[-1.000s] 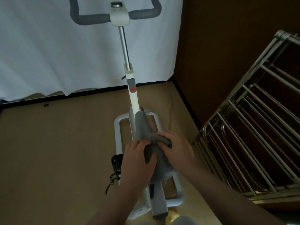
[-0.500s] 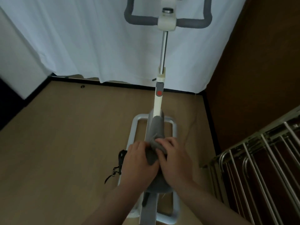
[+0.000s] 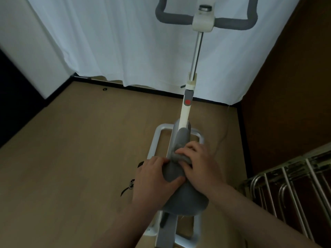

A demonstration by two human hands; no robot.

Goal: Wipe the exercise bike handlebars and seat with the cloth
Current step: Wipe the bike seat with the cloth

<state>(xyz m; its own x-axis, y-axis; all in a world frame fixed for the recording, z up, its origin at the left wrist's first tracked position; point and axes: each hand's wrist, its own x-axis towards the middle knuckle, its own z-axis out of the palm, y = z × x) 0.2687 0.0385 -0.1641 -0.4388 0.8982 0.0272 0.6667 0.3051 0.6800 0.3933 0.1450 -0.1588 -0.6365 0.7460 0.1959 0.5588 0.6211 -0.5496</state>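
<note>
A white exercise bike stands below me, its grey seat (image 3: 186, 201) pointing toward the curtain. My left hand (image 3: 154, 178) grips the seat's left side, thumb laid across its top. My right hand (image 3: 198, 163) holds a bunched grey cloth (image 3: 180, 156) against the narrow front part of the seat. The grey padded handlebars (image 3: 175, 16) sit at the top of the view on a chrome post, well away from both hands.
A white curtain (image 3: 116, 42) hangs behind the bike. A brown wall (image 3: 286, 86) closes the right side. A metal rack (image 3: 290, 185) stands at the lower right, close to my right arm. The bike's white base frame (image 3: 155, 138) lies on tan wooden floor (image 3: 71, 158).
The view has swung left and back, so the rack shows less. My right hand with the cloth has slid forward along the seat toward its narrow nose. The left hand stays on the seat.
</note>
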